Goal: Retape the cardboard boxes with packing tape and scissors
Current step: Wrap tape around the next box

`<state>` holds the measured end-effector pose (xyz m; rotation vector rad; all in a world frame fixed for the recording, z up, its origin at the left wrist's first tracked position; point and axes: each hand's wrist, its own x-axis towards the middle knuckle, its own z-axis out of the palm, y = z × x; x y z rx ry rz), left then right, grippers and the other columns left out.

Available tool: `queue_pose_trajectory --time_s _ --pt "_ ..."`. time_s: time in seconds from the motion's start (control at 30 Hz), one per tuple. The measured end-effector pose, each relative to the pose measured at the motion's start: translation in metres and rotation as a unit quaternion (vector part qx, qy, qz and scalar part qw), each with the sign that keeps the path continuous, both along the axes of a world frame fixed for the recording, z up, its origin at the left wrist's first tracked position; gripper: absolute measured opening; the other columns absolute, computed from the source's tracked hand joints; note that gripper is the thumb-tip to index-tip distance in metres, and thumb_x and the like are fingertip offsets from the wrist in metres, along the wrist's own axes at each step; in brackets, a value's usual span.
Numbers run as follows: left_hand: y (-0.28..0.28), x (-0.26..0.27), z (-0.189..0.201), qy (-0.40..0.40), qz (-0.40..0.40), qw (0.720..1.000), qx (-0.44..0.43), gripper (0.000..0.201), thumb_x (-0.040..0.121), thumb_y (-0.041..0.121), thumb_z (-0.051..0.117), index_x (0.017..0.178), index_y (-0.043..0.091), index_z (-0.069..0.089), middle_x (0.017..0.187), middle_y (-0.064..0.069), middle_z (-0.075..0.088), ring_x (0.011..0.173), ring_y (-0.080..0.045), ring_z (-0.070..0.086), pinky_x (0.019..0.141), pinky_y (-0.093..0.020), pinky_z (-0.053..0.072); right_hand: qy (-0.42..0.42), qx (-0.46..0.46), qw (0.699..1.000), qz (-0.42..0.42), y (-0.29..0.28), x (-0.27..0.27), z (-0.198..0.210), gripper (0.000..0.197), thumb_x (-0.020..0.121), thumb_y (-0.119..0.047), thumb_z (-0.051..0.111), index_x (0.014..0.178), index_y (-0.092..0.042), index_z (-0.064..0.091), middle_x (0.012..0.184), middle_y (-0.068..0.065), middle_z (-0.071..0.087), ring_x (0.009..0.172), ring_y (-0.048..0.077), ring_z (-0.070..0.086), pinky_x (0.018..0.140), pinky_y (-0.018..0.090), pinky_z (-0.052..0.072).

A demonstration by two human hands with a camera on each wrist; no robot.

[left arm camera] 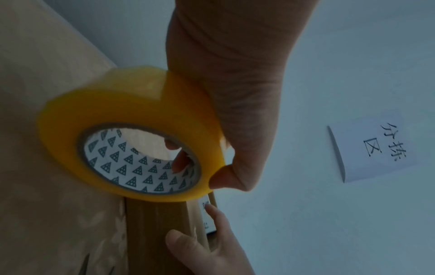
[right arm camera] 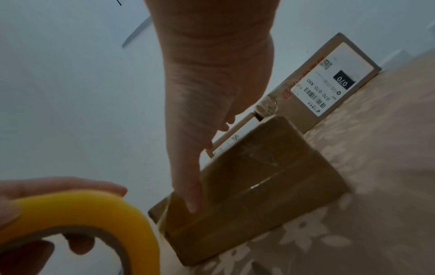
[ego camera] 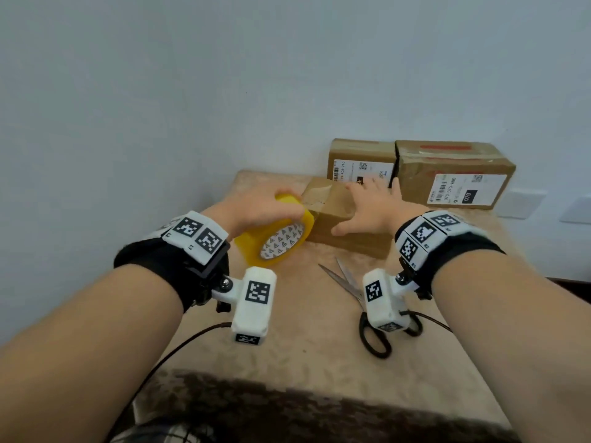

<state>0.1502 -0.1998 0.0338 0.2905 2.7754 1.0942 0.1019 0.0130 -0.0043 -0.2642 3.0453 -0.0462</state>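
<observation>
Tablecloth (ego camera: pixel 287 330): our left hand (ego camera: pixel 256 207) grips tape roll (ego camera: pixel 278 233) at small box (ego camera: pixel 339 219) left end; right hand (ego camera: pixel 371 209) flat, fingers spread, steadying box top.

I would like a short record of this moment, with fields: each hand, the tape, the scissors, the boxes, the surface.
left hand: left hand grips the yellow packing tape roll, fingers through its core
right hand: right hand rests on the small cardboard box, fingers spread
tape: roll held tilted at the box's left end
scissors: black-handled scissors lie open on the cloth, untouched
other boxes: two labelled boxes stand behind, at the wall
surface: beige floral tablecloth
</observation>
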Motion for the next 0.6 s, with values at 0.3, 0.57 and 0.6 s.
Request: queue_pose_trajectory --time_s 0.3,0.57,0.6 --pt "-0.015 -0.027 -0.012 0.059 0.012 0.996 -0.073 0.035 0.076 0.039 0.072 0.107 0.028 0.059 0.095 0.013 0.051 0.087 -0.008 0.051 0.069 -0.024 0.044 -0.04 -0.003 0.999 -0.02 -0.009 -0.023 -0.012 0.105 0.067 -0.078 0.058 0.15 -0.041 0.007 0.156 0.015 0.017 0.142 0.037 0.019 0.113 0.06 0.015" --pt "0.014 -0.025 -0.013 0.096 -0.03 0.992 -0.07 0.038 0.086 0.039 0.063 0.12 0.022 0.061 0.126 0.004 0.058 0.114 -0.01 0.048 0.086 -0.02 0.031 -0.076 -0.012 0.988 -0.133 0.028 -0.002 -0.011 0.108 0.065 -0.083 0.054 0.15 -0.047 -0.002 0.157 0.017 0.013 0.141 0.043 0.017 0.111 0.062 0.017" --pt "0.019 -0.023 -0.012 0.102 -0.036 0.991 -0.072 0.036 0.087 0.039 0.062 0.119 0.022 0.062 0.125 0.004 0.059 0.112 -0.008 0.049 0.085 -0.019 0.03 -0.072 -0.016 0.986 -0.148 0.032 0.002 -0.01 0.109 0.065 -0.082 0.055 0.15 -0.045 -0.001 0.155 0.019 0.014 0.139 0.044 0.019 0.11 0.062 0.02"
